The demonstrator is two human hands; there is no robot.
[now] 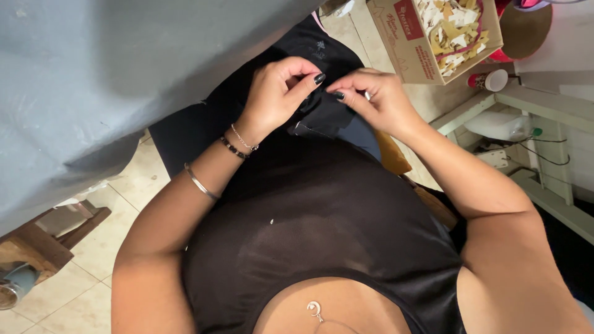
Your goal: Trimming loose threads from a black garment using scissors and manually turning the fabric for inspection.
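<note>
Black fabric (322, 114) is pinched by left hand (275, 93) & right hand (377, 99), both grips clamped on it. Judged soft, light, limp; best held at edge.

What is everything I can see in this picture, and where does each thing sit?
Black cloth: one, black, on the lap, pinched between both hands.
Grey sheet: one, grey, fills the upper left.
Cardboard box: one, brown, top centre-right on the floor.
Scraps: many, cream and tan, inside the box.
Round mat: one, brown, top right.
Small cup: one, white and red, on its side beside the box.
White frame: one, white, right side.
Wooden piece: one, brown, lower left.
Tiled floor: cream, below.
Bracelets: three, silver and dark, on the left forearm and wrist.
Left hand: fingertips closed on the cloth.
Right hand: fingertips closed on the cloth.
</note>
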